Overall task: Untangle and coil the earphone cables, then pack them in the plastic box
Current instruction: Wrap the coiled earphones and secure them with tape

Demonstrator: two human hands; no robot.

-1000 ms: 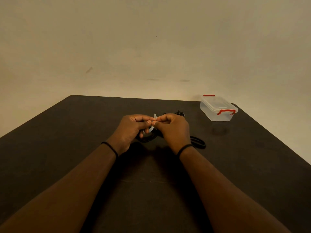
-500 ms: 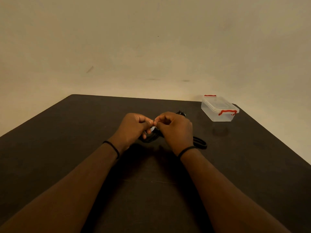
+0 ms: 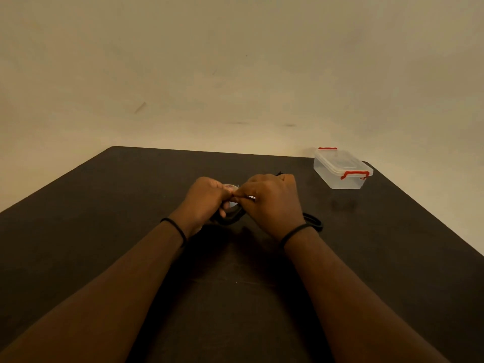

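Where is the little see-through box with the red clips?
In the head view, the plastic box sits closed at the table's far right corner, apart from both hands, beyond the right hand.

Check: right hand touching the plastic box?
Apart. Head view shows bare dark table between the right hand and the plastic box.

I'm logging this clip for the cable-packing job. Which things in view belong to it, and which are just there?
Job:
left hand
right hand
black cable coil, held between both hands
second black cable coil
plastic box, lid on

Just there:
dark table
wrist bands
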